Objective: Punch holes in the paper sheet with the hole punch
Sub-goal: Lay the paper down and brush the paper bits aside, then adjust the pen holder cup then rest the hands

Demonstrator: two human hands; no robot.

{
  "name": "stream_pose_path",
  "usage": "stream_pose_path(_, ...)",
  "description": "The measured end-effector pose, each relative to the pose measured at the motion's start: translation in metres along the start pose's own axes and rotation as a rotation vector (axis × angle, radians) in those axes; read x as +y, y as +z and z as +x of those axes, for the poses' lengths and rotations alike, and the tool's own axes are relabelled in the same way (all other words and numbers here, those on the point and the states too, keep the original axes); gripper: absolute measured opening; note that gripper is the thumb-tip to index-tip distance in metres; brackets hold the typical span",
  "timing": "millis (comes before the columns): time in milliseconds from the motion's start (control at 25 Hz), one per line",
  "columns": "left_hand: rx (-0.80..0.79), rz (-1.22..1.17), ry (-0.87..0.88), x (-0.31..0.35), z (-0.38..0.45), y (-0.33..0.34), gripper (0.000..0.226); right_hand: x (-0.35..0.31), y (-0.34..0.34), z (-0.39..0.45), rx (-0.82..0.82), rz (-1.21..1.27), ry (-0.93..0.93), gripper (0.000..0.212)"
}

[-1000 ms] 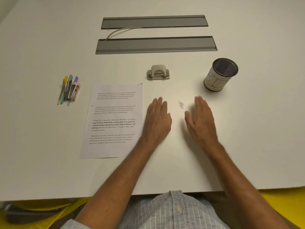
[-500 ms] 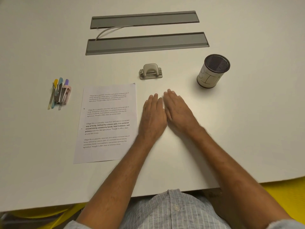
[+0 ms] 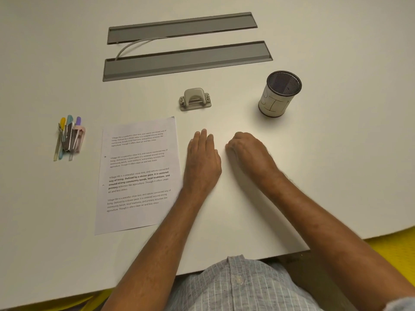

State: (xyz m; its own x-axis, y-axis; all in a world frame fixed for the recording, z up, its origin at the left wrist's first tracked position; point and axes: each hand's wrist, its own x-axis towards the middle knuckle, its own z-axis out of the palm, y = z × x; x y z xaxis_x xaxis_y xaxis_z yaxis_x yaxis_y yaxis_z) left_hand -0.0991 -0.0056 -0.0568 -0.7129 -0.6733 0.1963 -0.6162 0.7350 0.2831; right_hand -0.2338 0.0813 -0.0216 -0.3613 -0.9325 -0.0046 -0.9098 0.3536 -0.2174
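Observation:
A printed paper sheet (image 3: 139,176) lies flat on the white table (image 3: 336,164), left of my hands. The beige hole punch (image 3: 195,99) stands beyond the sheet's top right corner, with nothing touching it. My left hand (image 3: 203,160) rests flat on the table just right of the sheet, fingers straight and together. Beside it, my right hand (image 3: 249,153) sits on the table with its fingers curled under into a loose fist. The small pile of white paper bits seen earlier is no longer visible on the table.
A mesh cup (image 3: 279,95) wrapped in labelled paper stands at the right, behind my right hand. A bundle of pens and clips (image 3: 68,138) lies at the far left. Two grey cable troughs (image 3: 186,60) with a cable run across the back.
My right hand swept left across the paper bits to my left hand, then drew back and curled its fingers. The bits are gone from the table. My left hand stayed flat.

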Motion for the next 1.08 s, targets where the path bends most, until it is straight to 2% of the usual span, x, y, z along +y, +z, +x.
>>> stream_pose_path(240,0.0,-0.067,-0.004,-0.001,0.002,0.001,0.047,-0.007,-0.011,0.01,-0.008,-0.038,0.035,0.015)
stream_pose_path(320,0.028,-0.166,-0.023,-0.001,0.004,-0.001,0.047,-0.007,-0.013,0.013,-0.009,0.038,0.074,0.011)
stream_pose_path(440,0.035,-0.419,-0.116,0.005,0.014,-0.009,0.047,0.006,-0.031,0.021,-0.093,0.331,0.199,0.007)
stream_pose_path(520,0.01,-0.558,-0.175,0.012,0.025,-0.015,0.045,0.019,-0.05,0.023,-0.137,0.615,0.333,0.008)
stream_pose_path(600,0.001,-0.628,-0.196,0.018,0.039,-0.018,0.044,0.03,-0.068,0.02,-0.104,0.825,0.43,0.014)
stream_pose_path(680,-0.018,-0.68,-0.194,0.028,0.057,-0.019,0.045,0.042,-0.089,0.016,-0.051,0.914,0.468,0.016)
stream_pose_path(800,-0.121,-0.74,-0.167,0.052,0.085,-0.019,0.059,0.066,-0.127,0.018,0.092,0.927,0.463,0.018)
stream_pose_path(920,-0.224,-0.756,-0.123,0.084,0.116,-0.012,0.088,0.095,-0.157,0.033,0.259,0.891,0.476,0.016)
stream_pose_path(1000,-0.248,-0.794,-0.123,0.102,0.133,-0.006,0.104,0.108,-0.164,0.048,0.317,0.783,0.492,0.017)
stream_pose_path(1080,-0.257,-0.821,-0.116,0.115,0.148,0.0,0.111,0.114,-0.163,0.061,0.293,0.592,0.498,0.02)
